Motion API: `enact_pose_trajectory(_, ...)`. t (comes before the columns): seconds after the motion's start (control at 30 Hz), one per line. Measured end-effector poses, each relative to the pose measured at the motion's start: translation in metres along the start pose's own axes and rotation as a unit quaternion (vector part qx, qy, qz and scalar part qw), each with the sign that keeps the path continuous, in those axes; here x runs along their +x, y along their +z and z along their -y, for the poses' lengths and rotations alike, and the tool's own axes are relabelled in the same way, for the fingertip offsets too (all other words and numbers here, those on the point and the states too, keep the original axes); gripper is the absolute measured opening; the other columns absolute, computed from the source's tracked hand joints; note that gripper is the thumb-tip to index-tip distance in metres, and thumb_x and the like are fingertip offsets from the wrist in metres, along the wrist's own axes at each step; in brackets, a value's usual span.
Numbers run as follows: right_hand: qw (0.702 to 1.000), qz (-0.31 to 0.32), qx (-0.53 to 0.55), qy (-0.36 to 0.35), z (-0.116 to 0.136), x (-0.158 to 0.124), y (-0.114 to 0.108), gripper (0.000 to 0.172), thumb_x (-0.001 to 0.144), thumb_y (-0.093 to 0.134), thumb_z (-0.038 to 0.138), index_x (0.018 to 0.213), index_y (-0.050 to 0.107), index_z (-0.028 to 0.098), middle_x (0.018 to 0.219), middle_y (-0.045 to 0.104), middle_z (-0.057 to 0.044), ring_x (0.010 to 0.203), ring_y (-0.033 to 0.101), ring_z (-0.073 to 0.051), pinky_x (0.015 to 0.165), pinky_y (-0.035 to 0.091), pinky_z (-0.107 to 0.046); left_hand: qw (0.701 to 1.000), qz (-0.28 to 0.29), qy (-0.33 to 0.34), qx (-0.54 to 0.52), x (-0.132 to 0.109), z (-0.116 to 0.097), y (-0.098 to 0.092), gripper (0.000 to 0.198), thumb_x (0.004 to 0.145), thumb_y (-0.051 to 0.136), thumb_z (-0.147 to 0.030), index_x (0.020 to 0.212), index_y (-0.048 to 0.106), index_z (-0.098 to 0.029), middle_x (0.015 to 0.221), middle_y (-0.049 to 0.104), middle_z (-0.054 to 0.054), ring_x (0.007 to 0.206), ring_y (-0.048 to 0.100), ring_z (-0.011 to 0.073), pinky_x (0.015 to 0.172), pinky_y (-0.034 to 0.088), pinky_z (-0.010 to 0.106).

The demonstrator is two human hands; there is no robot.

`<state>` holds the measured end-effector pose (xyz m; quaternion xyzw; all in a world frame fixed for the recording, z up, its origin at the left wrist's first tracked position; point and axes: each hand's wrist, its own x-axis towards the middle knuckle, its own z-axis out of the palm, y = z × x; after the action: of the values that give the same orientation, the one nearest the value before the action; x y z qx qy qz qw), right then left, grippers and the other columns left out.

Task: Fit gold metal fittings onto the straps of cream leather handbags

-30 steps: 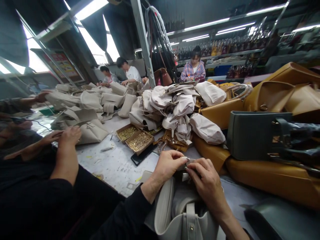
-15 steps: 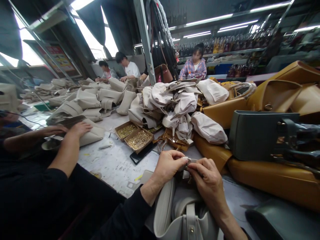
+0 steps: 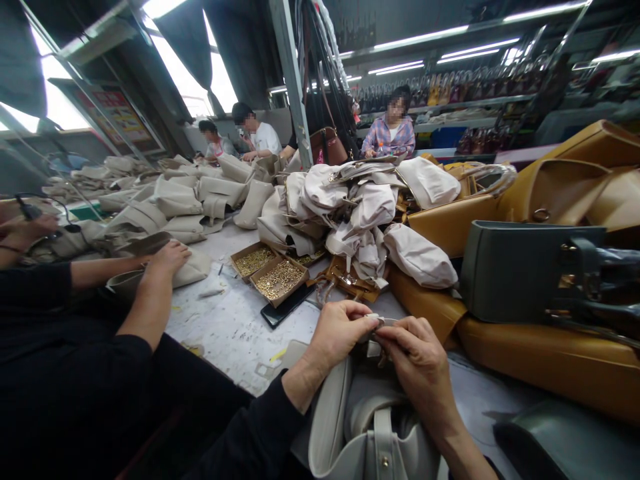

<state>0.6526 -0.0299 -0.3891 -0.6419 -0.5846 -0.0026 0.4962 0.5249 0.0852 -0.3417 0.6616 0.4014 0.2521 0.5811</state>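
Note:
A pale grey handbag (image 3: 333, 427) lies in front of me at the table's near edge, its top facing up. A strap tab with a small gold stud runs down its side. Above the bag's far end, my left hand (image 3: 340, 337) pinches a narrow pale strap (image 3: 388, 321) between thumb and fingers. My right hand (image 3: 423, 360) is closed on the same strap from the other side, fingertips nearly meeting the left ones. Small fittings under the fingers are mostly hidden.
Boxes of gold studs (image 3: 279, 279) stand beyond my hands, beside a black phone (image 3: 287, 307). Pale bags with cloth linings (image 3: 420, 257) are heaped behind. Mustard bags (image 3: 550, 353) and a dark green bag (image 3: 520, 273) crowd the right. A co-worker's arm (image 3: 150, 300) reaches in at left.
My hands keep nearly the same pinch on the strap. At left, the co-worker's arms have shifted right, and another person's hand has come into view by the far-left edge.

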Motion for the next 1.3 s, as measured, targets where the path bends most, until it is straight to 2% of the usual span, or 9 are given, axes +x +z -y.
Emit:
enact_pose_trajectory(0.23, 0.998, -0.012, 0.047, 0.035, 0.002, 0.004, -0.002, 0.01, 0.095, 0.068, 0.019, 0.088, 0.073, 0.025, 0.085, 0.065, -0.002, 0.083, 0.055, -0.022, 0.073, 0.045, -0.035, 1.0, 0.012, -0.004, -0.022, 0.0, -0.002, 0.0, 0.018, 0.07, 0.079, -0.026, 0.082, 0.081, -0.012, 0.072, 0.076, 0.004, 0.064, 0.064, 0.0136, 0.06, 0.047, 0.022)
enact_pose_trajectory(0.47, 0.994, 0.017, 0.057, 0.095, 0.006, 0.01, -0.005, 0.012, 0.094, 0.069, 0.023, 0.082, 0.071, 0.025, 0.082, 0.062, -0.002, 0.083, 0.056, -0.023, 0.075, 0.043, -0.034, 0.999, 0.011, -0.006, -0.039, 0.0, -0.002, 0.001, 0.017, 0.07, 0.079, -0.025, 0.081, 0.08, -0.012, 0.074, 0.076, 0.005, 0.067, 0.065, 0.0144, 0.064, 0.05, 0.023)
enact_pose_trajectory(0.77, 0.988, 0.023, 0.064, 0.141, 0.002, 0.016, -0.005, 0.017, 0.088, 0.074, 0.035, 0.079, 0.066, 0.023, 0.082, 0.057, 0.0, 0.075, 0.054, -0.019, 0.069, 0.044, -0.03, 0.999, 0.015, 0.0, -0.042, -0.001, 0.0, 0.0, 0.02, 0.068, 0.078, -0.029, 0.079, 0.079, -0.012, 0.073, 0.075, 0.004, 0.066, 0.063, 0.014, 0.064, 0.048, 0.023)
enact_pose_trajectory(0.83, 0.983, 0.042, 0.085, 0.155, -0.004, 0.018, -0.005, 0.019, 0.085, 0.075, 0.035, 0.075, 0.066, 0.022, 0.088, 0.06, -0.002, 0.074, 0.054, -0.018, 0.069, 0.044, -0.03, 0.999, 0.017, 0.008, -0.036, -0.001, 0.002, 0.0, 0.021, 0.068, 0.078, -0.03, 0.078, 0.08, -0.012, 0.073, 0.075, 0.004, 0.066, 0.063, 0.0146, 0.064, 0.047, 0.024)
enact_pose_trajectory(0.93, 0.972, 0.074, 0.126, 0.183, -0.01, 0.023, -0.004, 0.021, 0.08, 0.076, 0.035, 0.069, 0.065, 0.02, 0.113, 0.065, -0.005, 0.075, 0.057, -0.017, 0.072, 0.046, -0.031, 0.999, 0.016, 0.019, -0.024, 0.0, 0.004, -0.001, 0.022, 0.069, 0.077, -0.033, 0.079, 0.08, -0.013, 0.073, 0.075, 0.005, 0.067, 0.063, 0.0157, 0.065, 0.047, 0.025)
enact_pose_trajectory(0.97, 0.968, 0.086, 0.133, 0.193, -0.012, 0.024, -0.004, 0.021, 0.079, 0.075, 0.034, 0.068, 0.063, 0.02, 0.113, 0.067, -0.006, 0.076, 0.059, -0.018, 0.072, 0.046, -0.031, 0.999, 0.015, 0.02, -0.024, 0.0, 0.005, -0.002, 0.022, 0.069, 0.077, -0.033, 0.079, 0.08, -0.013, 0.073, 0.075, 0.005, 0.068, 0.064, 0.0163, 0.066, 0.048, 0.025)
enact_pose_trajectory(1.03, 0.965, 0.101, 0.126, 0.208, -0.011, 0.026, -0.001, 0.02, 0.079, 0.074, 0.031, 0.067, 0.062, 0.021, 0.096, 0.07, -0.004, 0.077, 0.06, -0.02, 0.071, 0.044, -0.031, 0.999, 0.012, 0.017, -0.033, 0.0, 0.007, -0.003, 0.022, 0.068, 0.078, -0.032, 0.079, 0.08, -0.014, 0.075, 0.076, 0.006, 0.07, 0.065, 0.0174, 0.067, 0.049, 0.026)
enact_pose_trajectory(1.1, 0.968, 0.102, 0.093, 0.21, -0.008, 0.028, 0.001, 0.018, 0.079, 0.074, 0.028, 0.067, 0.06, 0.022, 0.078, 0.066, -0.001, 0.076, 0.06, -0.021, 0.069, 0.042, -0.03, 0.999, 0.004, 0.012, -0.043, 0.001, 0.009, -0.004, 0.021, 0.066, 0.079, -0.031, 0.079, 0.08, -0.014, 0.076, 0.077, 0.006, 0.071, 0.066, 0.0179, 0.067, 0.049, 0.026)
enact_pose_trajectory(1.3, 0.988, 0.072, -0.056, 0.128, 0.009, 0.029, 0.01, 0.026, 0.08, 0.071, 0.015, 0.068, 0.049, 0.022, 0.073, 0.056, 0.001, 0.076, 0.053, -0.02, 0.066, 0.032, -0.028, 0.998, -0.021, 0.017, -0.051, -0.001, 0.015, -0.003, 0.019, 0.069, 0.078, -0.027, 0.081, 0.079, -0.013, 0.075, 0.075, 0.005, 0.068, 0.064, 0.0155, 0.065, 0.048, 0.025)
